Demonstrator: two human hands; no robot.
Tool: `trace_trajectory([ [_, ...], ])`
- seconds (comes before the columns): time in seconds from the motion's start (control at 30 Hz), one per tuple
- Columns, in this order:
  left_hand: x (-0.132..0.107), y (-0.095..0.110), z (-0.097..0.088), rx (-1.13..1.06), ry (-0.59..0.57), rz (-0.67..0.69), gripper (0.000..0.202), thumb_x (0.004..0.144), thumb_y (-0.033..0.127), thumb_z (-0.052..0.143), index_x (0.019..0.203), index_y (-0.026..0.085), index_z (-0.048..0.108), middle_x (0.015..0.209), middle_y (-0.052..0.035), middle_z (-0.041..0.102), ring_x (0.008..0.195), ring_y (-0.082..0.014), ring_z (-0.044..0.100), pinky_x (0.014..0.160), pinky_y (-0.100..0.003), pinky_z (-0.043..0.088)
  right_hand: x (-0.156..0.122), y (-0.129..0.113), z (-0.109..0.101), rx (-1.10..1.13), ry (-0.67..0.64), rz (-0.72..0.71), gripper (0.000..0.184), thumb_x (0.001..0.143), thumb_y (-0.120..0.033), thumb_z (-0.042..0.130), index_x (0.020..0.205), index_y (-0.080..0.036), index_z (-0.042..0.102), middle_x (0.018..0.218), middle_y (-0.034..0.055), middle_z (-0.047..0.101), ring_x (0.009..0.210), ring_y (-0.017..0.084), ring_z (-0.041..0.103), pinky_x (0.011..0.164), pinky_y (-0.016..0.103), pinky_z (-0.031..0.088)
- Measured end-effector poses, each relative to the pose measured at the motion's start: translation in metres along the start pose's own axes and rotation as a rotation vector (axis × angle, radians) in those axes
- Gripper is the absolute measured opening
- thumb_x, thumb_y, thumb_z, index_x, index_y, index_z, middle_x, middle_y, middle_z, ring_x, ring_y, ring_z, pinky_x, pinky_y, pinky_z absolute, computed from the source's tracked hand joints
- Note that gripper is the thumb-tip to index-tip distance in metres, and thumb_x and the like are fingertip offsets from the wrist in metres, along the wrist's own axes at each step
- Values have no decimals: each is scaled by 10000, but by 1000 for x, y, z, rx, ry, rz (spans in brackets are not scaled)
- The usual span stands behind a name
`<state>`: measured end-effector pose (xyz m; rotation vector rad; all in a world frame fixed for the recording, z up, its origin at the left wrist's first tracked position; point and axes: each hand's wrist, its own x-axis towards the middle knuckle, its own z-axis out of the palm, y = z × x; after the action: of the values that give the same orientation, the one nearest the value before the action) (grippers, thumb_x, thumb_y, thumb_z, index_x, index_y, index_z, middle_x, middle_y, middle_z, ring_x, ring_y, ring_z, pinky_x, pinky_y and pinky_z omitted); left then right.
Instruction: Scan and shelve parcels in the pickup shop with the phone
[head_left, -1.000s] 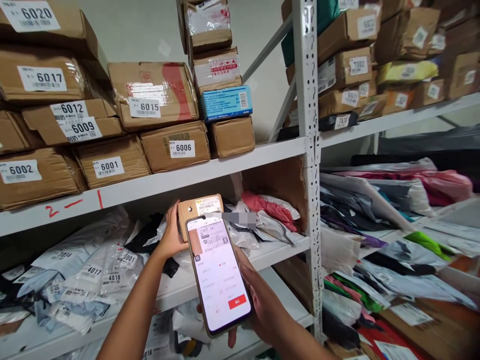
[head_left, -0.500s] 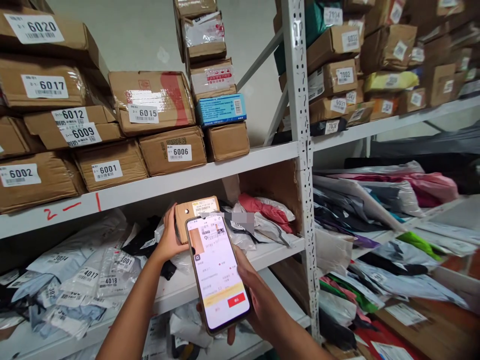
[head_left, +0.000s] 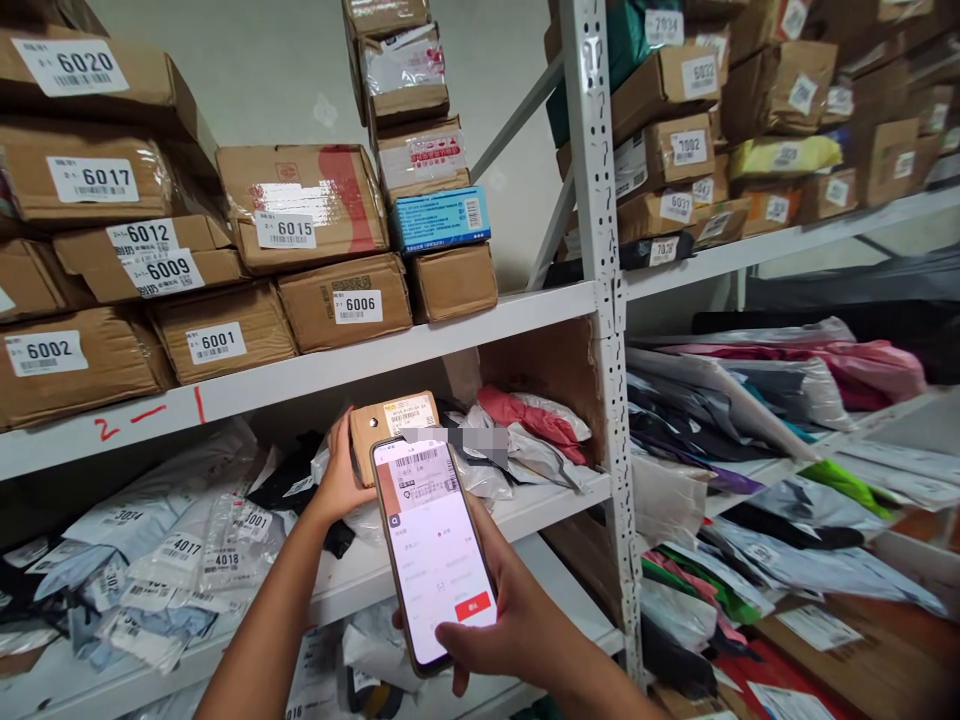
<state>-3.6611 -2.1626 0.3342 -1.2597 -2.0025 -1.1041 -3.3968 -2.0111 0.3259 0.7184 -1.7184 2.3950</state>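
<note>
My left hand point(head_left: 341, 475) grips a small brown cardboard parcel point(head_left: 386, 420) with a white barcode label, held up over the middle shelf. My right hand point(head_left: 510, 625) holds a smartphone point(head_left: 433, 550) upright just in front of that parcel. The screen shows a barcode picture at the top and a red button lower down, and my thumb lies across the screen's lower edge beside the red button.
White metal shelving point(head_left: 420, 335) carries numbered cardboard boxes point(head_left: 225, 335) above and soft plastic mail bags point(head_left: 180, 545) with number labels below. A perforated upright post point(head_left: 611, 340) splits the bays. More bags point(head_left: 750, 400) and boxes fill the right-hand bay.
My right thumb has swung over the phone's lower screen, close to the red button. The screen's picture now shows the barcode label again. The parcel and left hand have hardly moved.
</note>
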Motion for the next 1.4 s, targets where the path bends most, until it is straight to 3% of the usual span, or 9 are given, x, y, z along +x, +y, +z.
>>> trace_trajectory([
  [0.17,1,3,-1,23,-7,27,1204,593,436,829,1514,288,68,1565,-130,155,1432,-398,158,1193,-514,138,-2,-1,-1,-19,49,5,916,665,-132,751,1384,-293,207,1058,60,649,719,200,702,482,215,516],
  [0.3,1,-2,0,49,9,60,1215,587,453,830,1513,358,49,1566,-104,158,1449,-363,152,1185,-536,153,-3,-1,-1,-3,11,31,980,700,-176,751,1432,-300,111,1014,59,678,731,218,711,473,224,530],
  [0.53,1,-8,2,23,34,45,1218,549,451,847,1508,382,99,1566,-91,175,1449,-358,173,1186,-536,167,-3,4,-4,15,38,29,1017,692,-127,745,1451,-309,93,1005,51,691,726,199,713,474,205,548],
  [0.67,0,3,1,32,41,35,1190,570,464,833,1511,316,120,1555,-97,190,1431,-384,194,1193,-491,183,-5,9,-6,40,20,23,1020,698,-161,767,1454,-309,99,979,40,681,724,198,708,503,228,563],
  [0.8,-13,20,0,84,151,78,1215,545,443,849,1502,259,124,1488,-143,221,1389,-380,277,1162,-504,251,-12,12,-13,137,-57,-30,1042,712,-186,765,1470,-324,64,1159,90,649,819,206,709,610,280,583],
  [0.93,-37,39,2,102,251,81,1319,458,438,886,1504,246,106,1455,-158,228,1387,-377,272,1148,-534,268,-25,11,-25,204,-86,-15,1091,756,-201,729,1482,-330,-75,1133,84,677,939,249,703,679,327,583],
  [1.1,-57,61,6,158,299,161,1370,406,460,898,1509,275,107,1413,-138,282,1355,-381,294,1137,-576,260,-47,6,-41,194,2,-17,1086,809,-258,696,1479,-309,-157,1196,111,664,992,269,688,682,354,575],
  [1.23,-57,77,14,154,268,197,1340,425,470,886,1505,274,117,1395,-138,315,1324,-368,337,1130,-585,259,-67,-1,-55,171,123,-17,1140,805,-287,706,1467,-291,-222,1171,122,679,924,275,704,663,370,572],
  [1.4,-53,91,31,146,239,219,1348,409,402,905,1503,270,129,1381,-160,335,1308,-396,362,1090,-632,303,-90,-8,-77,207,286,-28,1187,768,-332,745,1464,-316,-216,1182,126,676,1024,346,670,611,384,579],
])
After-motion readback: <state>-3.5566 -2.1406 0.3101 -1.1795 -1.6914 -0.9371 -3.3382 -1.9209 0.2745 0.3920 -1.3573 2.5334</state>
